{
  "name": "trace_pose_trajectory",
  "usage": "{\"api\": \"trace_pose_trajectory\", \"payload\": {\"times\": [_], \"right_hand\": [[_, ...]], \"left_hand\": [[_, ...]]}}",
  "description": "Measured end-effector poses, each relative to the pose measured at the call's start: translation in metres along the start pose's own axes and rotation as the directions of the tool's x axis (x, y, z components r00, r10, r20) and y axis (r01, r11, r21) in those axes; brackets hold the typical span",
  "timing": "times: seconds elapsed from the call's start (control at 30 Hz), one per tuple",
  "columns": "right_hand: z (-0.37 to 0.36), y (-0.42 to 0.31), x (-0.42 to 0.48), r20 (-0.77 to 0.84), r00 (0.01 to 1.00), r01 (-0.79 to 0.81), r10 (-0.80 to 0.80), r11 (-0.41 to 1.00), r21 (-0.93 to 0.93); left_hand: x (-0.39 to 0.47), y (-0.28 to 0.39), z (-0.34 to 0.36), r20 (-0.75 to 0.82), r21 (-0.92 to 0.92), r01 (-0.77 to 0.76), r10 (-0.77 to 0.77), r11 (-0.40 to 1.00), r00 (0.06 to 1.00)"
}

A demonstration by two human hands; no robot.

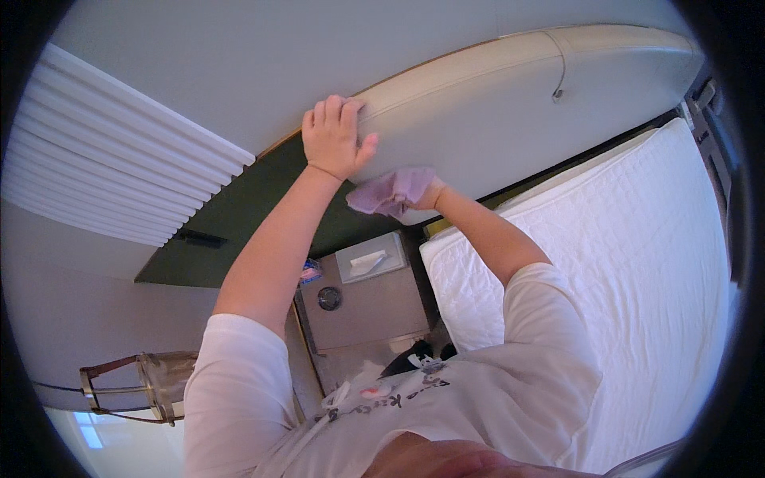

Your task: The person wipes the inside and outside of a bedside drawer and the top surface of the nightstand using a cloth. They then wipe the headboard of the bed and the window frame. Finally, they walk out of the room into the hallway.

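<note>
A padded cream and grey headboard (466, 131) runs across the upper part of the head view. My left hand (333, 138) rests on the left end of its top edge, palm down, thumb spread from the fingers, with nothing visibly in it. Below it, my right hand (429, 196) grips a crumpled purple cloth (391, 190). The cloth lies against the lower left end of the headboard, where it meets a dark green panel (275, 203). Cloth hides part of the right hand's fingers.
A bed with a white quilted mattress (621, 239) fills the right side. Beneath my arms stands a nightstand (370, 310) bearing a tissue box (391, 248), a round dark dish (329, 298) and a small packet (311, 270). A lamp (161, 382) hangs lower left; white fluted panelling (113, 143) is upper left.
</note>
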State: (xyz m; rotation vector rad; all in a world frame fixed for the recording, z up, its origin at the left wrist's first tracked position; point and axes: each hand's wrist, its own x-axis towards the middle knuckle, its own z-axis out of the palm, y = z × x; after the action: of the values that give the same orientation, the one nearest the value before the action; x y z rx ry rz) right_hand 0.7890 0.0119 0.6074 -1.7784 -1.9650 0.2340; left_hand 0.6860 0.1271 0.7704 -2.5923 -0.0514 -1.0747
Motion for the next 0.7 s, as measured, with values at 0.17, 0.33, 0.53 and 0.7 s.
{"api": "trace_pose_trajectory", "payload": {"times": [0.17, 0.33, 0.53, 0.7], "right_hand": [[-0.029, 0.063, -0.014, -0.723, 0.689, -0.216, -0.061, 0.934, -0.285], [-0.113, 0.126, -0.062, -0.987, 0.162, -0.418, 0.006, 0.906, -0.063], [-0.105, 0.128, -0.058, -0.991, -0.108, -0.288, 0.082, 0.951, 0.110], [-0.032, 0.005, 0.011, -0.970, 0.236, -0.376, 0.061, 0.926, -0.034]], "left_hand": [[0.003, 0.000, 0.005, -0.028, -0.033, 0.002, -0.003, 0.999, 1.000], [-0.001, 0.001, 0.007, -0.054, -0.013, -0.002, 0.001, 1.000, 0.999], [0.004, 0.004, 0.011, -0.083, 0.006, -0.021, 0.022, 1.000, 0.996], [-0.003, -0.001, 0.005, -0.068, 0.009, -0.018, 0.018, 1.000, 0.998]]}}
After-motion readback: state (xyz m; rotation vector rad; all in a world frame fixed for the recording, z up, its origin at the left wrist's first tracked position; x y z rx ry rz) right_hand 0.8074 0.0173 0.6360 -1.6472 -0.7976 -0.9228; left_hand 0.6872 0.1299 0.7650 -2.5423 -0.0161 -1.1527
